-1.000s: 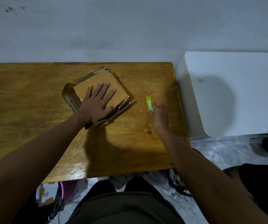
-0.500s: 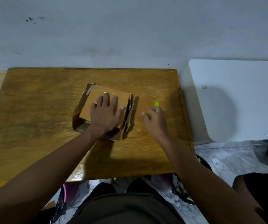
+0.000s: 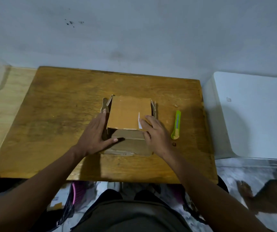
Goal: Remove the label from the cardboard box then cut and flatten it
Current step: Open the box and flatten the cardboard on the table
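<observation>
A brown cardboard box (image 3: 127,114) stands squarely in the middle of the wooden table (image 3: 59,118), top face up, loose flaps showing at its sides. A thin white strip of label (image 3: 139,122) shows near its right front corner. My left hand (image 3: 97,136) grips the box's left side, thumb across the front face. My right hand (image 3: 154,133) holds the right front corner, fingertips by the white strip. A lime-green utility knife (image 3: 176,125) lies on the table just right of my right hand, untouched.
A white cabinet (image 3: 251,114) stands against the table's right edge. A lighter wooden surface (image 3: 2,104) adjoins the left. A grey wall rises behind. Small scraps (image 3: 176,106) lie near the knife. My legs and a pink-rimmed bag show below the near edge.
The right hand let go of the knife, left it on the table and moved to the box. The box was turned square and now stands between both hands.
</observation>
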